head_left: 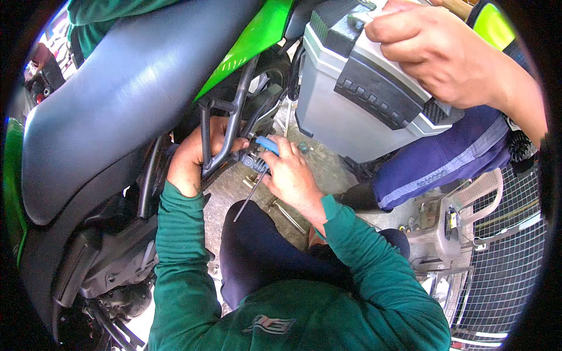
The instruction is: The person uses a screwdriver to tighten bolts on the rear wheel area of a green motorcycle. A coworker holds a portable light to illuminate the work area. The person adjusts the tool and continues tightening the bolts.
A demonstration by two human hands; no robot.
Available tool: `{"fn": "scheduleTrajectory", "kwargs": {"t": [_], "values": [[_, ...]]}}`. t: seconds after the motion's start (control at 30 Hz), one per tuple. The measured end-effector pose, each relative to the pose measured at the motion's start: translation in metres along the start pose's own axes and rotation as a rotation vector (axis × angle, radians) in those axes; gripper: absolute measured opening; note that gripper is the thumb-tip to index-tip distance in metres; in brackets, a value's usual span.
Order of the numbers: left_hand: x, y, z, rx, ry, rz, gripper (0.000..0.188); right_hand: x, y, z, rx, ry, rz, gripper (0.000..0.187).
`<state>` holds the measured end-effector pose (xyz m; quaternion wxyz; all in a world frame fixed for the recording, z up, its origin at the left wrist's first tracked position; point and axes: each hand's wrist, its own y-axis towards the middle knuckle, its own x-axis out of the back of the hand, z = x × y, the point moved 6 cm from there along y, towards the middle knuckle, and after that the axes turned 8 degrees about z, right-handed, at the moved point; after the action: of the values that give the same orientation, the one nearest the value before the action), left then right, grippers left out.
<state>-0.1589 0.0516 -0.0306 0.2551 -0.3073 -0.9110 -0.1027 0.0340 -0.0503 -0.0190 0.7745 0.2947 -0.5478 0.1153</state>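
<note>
Right hand [295, 180], bare: fingers closed on a short blue handle [267, 144], located just beside a black tubular metal frame [242, 96]. Thin dark metal rod [249, 200]: slants down from beneath those fingers; whether joined to the handle, I cannot tell from here. Left hand [188, 155], bare: reaches behind the frame, fingertips near the handle; its grip is hidden, contents cannot be told. Motorcycle: long black textured seat [129, 88], bright green side panel [249, 47]. Beyond, a grey hard-sided case [345, 117] with black trim, a co-worker's hand [436, 55] on top. Far right: beige plastic chair [448, 231].
</note>
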Motion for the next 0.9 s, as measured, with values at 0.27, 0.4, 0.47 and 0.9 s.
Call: {"fn": "scheduleTrajectory", "kwargs": {"t": [0.27,0.4,0.47,0.9], "values": [[0.000,-0.003,-0.003,0.132,0.000,0.049,0.072,-0.001,0.004,-0.001,-0.097,0.023,0.077,0.034],[0.002,0.000,-0.004,0.023,-0.041,0.010,0.074,0.008,0.002,0.003,-0.034,0.048,0.052,0.033],[0.003,0.000,-0.009,-0.010,0.041,-0.022,0.076,0.015,-0.003,0.006,-0.085,-0.050,0.047,0.035],[-0.007,-0.004,-0.038,-0.020,-0.065,0.004,0.060,-0.026,-0.004,-0.052,-0.313,0.867,-0.039,0.038]]}}
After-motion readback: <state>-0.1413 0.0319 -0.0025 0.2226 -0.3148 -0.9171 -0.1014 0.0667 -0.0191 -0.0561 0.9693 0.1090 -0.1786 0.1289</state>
